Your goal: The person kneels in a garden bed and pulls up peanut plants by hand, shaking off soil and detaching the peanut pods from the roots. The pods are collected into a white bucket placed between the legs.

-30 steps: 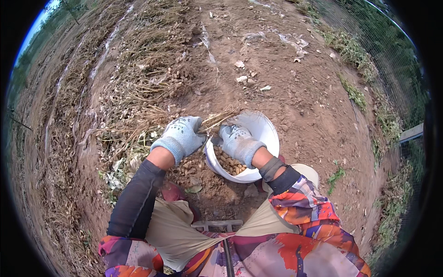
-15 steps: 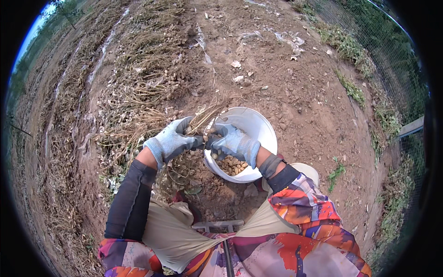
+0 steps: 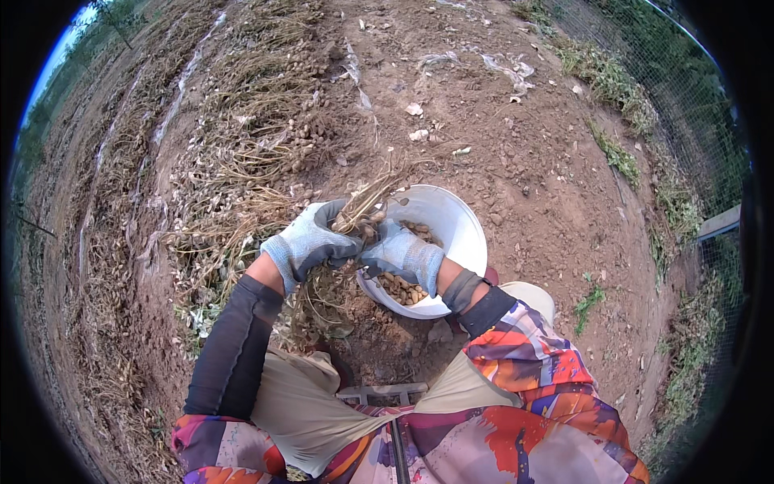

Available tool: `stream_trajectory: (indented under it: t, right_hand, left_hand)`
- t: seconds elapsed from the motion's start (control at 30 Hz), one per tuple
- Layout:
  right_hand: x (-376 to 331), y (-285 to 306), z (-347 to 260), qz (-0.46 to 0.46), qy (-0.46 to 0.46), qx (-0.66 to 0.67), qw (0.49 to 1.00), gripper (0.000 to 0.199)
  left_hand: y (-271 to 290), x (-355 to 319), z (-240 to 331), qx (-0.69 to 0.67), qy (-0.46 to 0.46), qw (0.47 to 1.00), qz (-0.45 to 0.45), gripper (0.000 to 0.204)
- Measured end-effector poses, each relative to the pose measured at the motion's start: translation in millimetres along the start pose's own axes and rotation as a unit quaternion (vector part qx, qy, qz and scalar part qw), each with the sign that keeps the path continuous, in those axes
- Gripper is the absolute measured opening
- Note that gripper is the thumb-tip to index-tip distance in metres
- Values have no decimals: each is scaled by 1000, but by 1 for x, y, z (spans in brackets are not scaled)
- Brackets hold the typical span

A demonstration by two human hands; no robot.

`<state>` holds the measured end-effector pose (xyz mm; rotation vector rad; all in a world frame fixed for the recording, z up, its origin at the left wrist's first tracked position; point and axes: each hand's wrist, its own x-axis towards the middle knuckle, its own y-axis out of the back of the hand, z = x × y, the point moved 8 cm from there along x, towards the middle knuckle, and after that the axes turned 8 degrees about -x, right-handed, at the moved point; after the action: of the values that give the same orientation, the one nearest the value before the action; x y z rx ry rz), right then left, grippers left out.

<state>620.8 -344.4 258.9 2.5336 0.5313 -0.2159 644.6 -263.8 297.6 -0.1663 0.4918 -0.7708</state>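
The left hand (image 3: 313, 244) clamps a peanut plant (image 3: 364, 206) slanting far and right, while the right hand (image 3: 403, 252), whose grip cannot be told, overhangs the white bucket (image 3: 464, 232).

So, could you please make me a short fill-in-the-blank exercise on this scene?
1. The left hand and the right hand, both at a bunch of dried plant stems, wear ____.
2. The bucket is ____ in colour.
3. Inside the bucket lie a number of loose ____.
4. A mesh fence runs along the ____ side of the picture.

Missing words: gloves; white; peanuts; right.
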Motion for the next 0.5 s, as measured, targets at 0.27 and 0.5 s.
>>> stream_trajectory:
  t: [0.27, 0.5]
  right_hand:
    - [-5, -19, -11, -44, 222, -314, 922, 26]
    - [-1, -3, 2, -26, 86, 128, 988, 20]
  left_hand:
    - [-3, -6, -4, 40, -20, 997, -57, 41]
    - [2, -13, -1, 6, -20, 998, -61, 40]
